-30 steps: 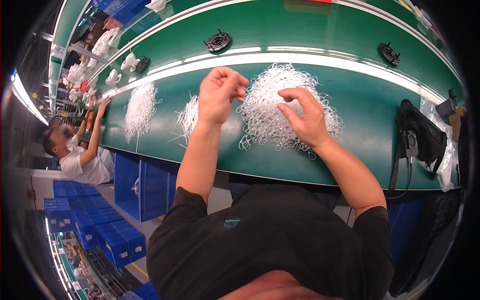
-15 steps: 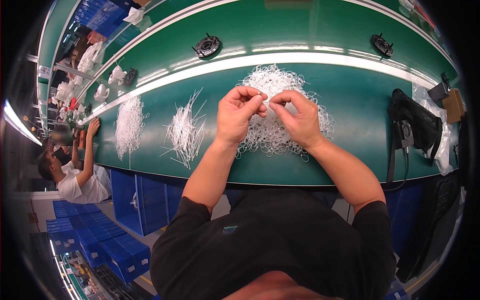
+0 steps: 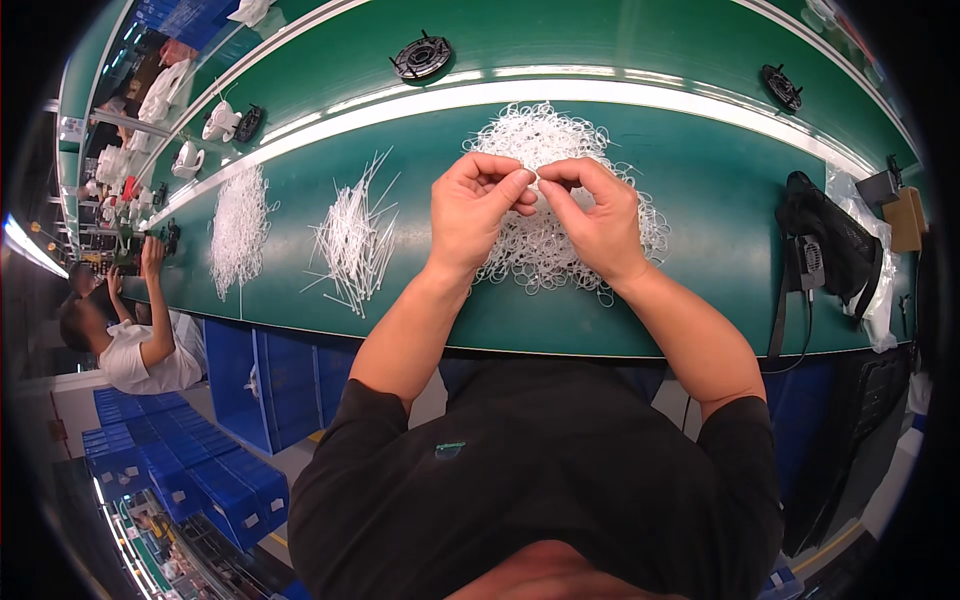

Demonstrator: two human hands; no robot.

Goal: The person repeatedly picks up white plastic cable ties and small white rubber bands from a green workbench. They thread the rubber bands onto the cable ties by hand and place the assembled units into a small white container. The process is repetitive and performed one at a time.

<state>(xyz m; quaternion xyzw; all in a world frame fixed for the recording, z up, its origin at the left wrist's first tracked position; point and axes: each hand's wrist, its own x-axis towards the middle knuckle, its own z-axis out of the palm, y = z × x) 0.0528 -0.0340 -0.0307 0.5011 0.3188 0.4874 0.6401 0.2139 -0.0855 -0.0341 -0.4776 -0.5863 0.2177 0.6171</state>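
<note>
My left hand and my right hand meet fingertip to fingertip above a big pile of looped white cable ties. Both pinch a small white cable tie between thumb and forefinger; most of it is hidden by the fingers. To the left of my forearm lies a loose heap of straight white cable ties. Farther left is another pile of looped white cable ties.
Black round parts sit on the green belt behind the white rail. A black mesh bag with a strap lies at the right of the green table. Blue bins stand below left. A person works at far left.
My fingertips have come together on the cable tie; they were slightly apart before. The whole view has shifted slightly, and the piles appear a little higher and the left ones farther left.
</note>
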